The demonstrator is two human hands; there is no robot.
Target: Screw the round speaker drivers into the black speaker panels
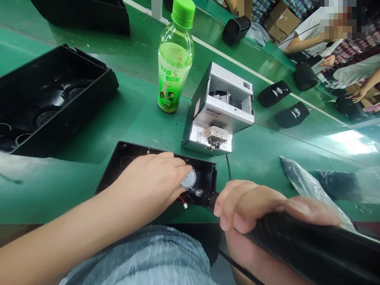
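My left hand (151, 180) rests inside a small black plastic housing (124, 158) on the green table, its fingertips pinched on a round silver speaker part (189, 180). A thin red wire with a white plug (183, 202) trails from under the hand. My right hand (255, 209) is wrapped around the thick black body of an electric screwdriver (311, 249). The tool's tip (197, 193) points into the housing next to the round part.
A silver screw feeder (219, 111) stands just behind the housing, with a green drink bottle (175, 59) to its left. A large black tray-like shell (53, 95) lies at far left. Clear plastic bags (305, 182) lie right. Other people's arms and black speaker parts (292, 114) are across the table.
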